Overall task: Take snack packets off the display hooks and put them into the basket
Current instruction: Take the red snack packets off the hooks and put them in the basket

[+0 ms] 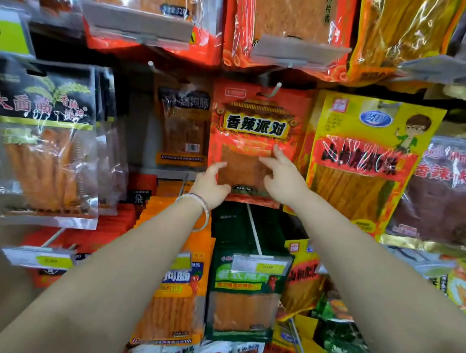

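A red snack packet (257,126) with a yellow-black label hangs on a metal display hook (274,89) in the middle of the rack. My left hand (210,184) reaches its lower left corner, fingers bent at the packet's edge. My right hand (283,176) lies on the packet's front at the lower right, fingers spread and touching the clear window. Whether either hand grips the packet is unclear. No basket is in view.
Packets crowd every side: a black one (41,129) at left, a yellow one (366,160) at right, green (245,280) and orange (180,287) ones below, more rows above. Price-tag holders (259,264) stick out on hook ends.
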`<state>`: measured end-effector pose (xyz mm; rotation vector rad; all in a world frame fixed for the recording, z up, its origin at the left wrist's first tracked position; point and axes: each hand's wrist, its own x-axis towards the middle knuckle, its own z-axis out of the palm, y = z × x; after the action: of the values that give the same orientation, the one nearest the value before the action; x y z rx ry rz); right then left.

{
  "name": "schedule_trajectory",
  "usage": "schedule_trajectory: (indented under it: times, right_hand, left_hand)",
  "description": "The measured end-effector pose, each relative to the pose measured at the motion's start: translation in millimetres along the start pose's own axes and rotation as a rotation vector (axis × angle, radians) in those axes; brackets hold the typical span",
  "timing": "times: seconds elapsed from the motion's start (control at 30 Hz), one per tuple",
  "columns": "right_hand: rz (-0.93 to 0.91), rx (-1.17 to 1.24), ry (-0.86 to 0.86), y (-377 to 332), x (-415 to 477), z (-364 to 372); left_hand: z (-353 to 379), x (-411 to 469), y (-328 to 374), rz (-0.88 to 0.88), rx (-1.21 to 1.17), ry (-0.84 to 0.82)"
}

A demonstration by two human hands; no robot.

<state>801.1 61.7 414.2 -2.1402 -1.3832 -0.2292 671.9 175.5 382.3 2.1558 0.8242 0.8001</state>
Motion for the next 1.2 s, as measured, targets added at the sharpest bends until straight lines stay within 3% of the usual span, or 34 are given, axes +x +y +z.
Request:
schedule_trajectory:
  times: [0.1, 0.2, 0.3, 0.37, 0.5, 0.67, 0.87, 0.97, 1.1, 1.2]
  right_hand:
    - [0.036, 0.095, 0.059, -3.3, -17.1, -5.9]
    - [0.060, 0.305, 0.100, -4.7, -56.5, -6.3]
    - [0.059, 0.464, 0.105, -1.8, -105.7, 1.0]
    - [0.065, 0.507, 0.074, 2.6, -143.5, 11.4]
    - [0.146, 0.562, -0.100, 9.1, -235.0, 53.9]
    - [0.446, 0.687, -0.442, 11.3, -380.1, 123.6]
    - [0.827, 0.543, -0.906, 10.1, -564.1, 173.0]
    - [0.926, 0.409, -1.128, 3.8, -634.6, 173.6]
    - [0.805, 0.263, -1.314, -7.4, -689.0, 173.4]
    - [0.821, 0.272, -1.274, -22.8, -682.2, 187.3]
  left_hand:
    - [-0.8, -11.8, -5.3, -0.037, 0.062, -0.014]
    - [-8.6, -42.7, -3.6, 0.049, 0.086, 0.094]
    - [-18.2, -96.9, -3.6, 0.221, -0.015, 0.204]
    - [-21.8, -146.6, -12.4, 0.192, -0.161, 0.197]
    - [-6.0, -249.9, -61.9, -0.051, -0.233, 0.105]
    - [35.9, -416.3, -144.8, -0.560, -0.226, -0.128]
    - [69.4, -623.5, -183.9, -1.130, -0.107, -0.403]
    - [66.9, -696.2, -189.1, -1.257, -0.076, -0.532]
    - [48.8, -743.7, -201.9, -1.417, -0.103, -0.229]
    - [30.3, -763.7, -219.6, -1.551, -0.229, -0.065]
